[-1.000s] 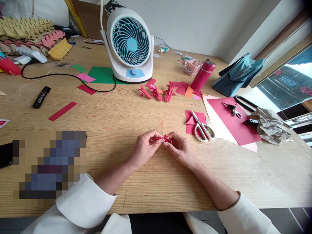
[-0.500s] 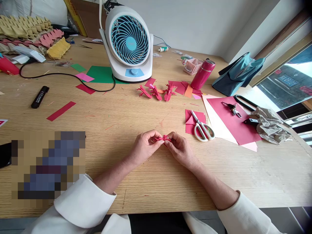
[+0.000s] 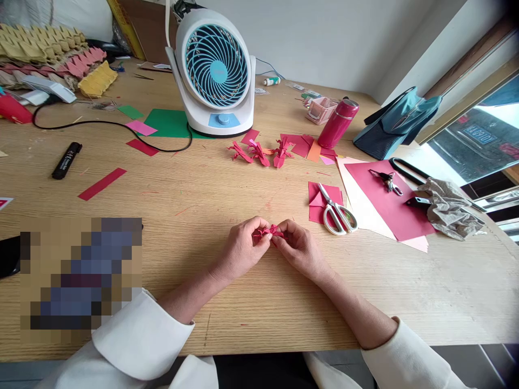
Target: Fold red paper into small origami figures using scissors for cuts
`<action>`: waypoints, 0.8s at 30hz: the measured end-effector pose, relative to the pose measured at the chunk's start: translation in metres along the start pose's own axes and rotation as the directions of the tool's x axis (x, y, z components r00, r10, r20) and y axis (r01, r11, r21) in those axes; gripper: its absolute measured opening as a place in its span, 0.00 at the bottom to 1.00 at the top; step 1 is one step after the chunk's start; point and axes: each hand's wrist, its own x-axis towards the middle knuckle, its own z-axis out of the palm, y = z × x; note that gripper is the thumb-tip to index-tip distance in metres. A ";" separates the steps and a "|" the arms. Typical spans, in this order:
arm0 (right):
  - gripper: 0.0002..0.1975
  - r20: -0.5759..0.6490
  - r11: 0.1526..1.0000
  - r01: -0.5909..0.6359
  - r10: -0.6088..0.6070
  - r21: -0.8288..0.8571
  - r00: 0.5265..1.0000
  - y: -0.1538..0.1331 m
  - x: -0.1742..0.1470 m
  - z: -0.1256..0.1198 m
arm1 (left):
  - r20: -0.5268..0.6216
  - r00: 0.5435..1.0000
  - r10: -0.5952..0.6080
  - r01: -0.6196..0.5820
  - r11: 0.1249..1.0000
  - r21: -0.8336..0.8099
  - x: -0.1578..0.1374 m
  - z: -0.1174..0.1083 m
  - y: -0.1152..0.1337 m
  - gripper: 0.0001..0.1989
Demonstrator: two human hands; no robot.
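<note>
Between my two hands is a small red folded paper figure (image 3: 271, 230), held just above the wooden table (image 3: 203, 227). My left hand (image 3: 247, 243) pinches its left side with thumb and forefinger. On the right side, my right hand (image 3: 300, 247) has its fingertips closed on the same paper. Parts of the figure are hidden by my fingers. Beyond my hands stand several similar red origami figures (image 3: 260, 153) in a row. White-handled scissors (image 3: 336, 213) lie on small red paper squares (image 3: 314, 213), to the right of my right hand.
A white fan (image 3: 219, 70) stands at the back, its black cable (image 3: 133, 124) trailing left. A red bottle (image 3: 339, 123), a teal bag (image 3: 395, 124) and a large red sheet (image 3: 389, 205) are on the right. A black marker (image 3: 67, 160) and a red strip (image 3: 102, 184) lie left.
My fingers have shifted slightly around the red paper figure, showing a little more of it. Both hands stay in nearly the same place.
</note>
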 end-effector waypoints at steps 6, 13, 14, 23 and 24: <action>0.09 0.017 0.998 -0.021 0.020 0.062 1.000 0.003 0.000 0.000 | -0.004 0.999 0.054 -0.054 0.999 0.002 0.000 -0.001 0.000 0.05; 0.08 -0.020 0.998 0.016 -0.015 0.057 1.000 0.007 0.001 0.000 | 0.014 0.999 0.031 -0.030 0.998 -0.060 0.001 -0.001 -0.001 0.03; 0.08 -0.027 0.999 0.020 -0.019 0.044 0.999 0.006 0.000 0.000 | 0.026 0.999 0.023 -0.021 0.996 -0.086 0.001 -0.001 -0.001 0.02; 0.05 -0.033 0.998 0.040 -0.041 -0.045 0.999 0.002 -0.002 0.000 | 0.070 0.997 -0.032 0.043 0.985 -0.164 0.003 -0.005 -0.001 0.02; 0.05 -0.025 0.999 0.037 -0.038 -0.031 0.999 0.002 -0.002 0.000 | 0.074 0.997 -0.034 0.045 0.987 -0.154 0.003 -0.006 -0.001 0.02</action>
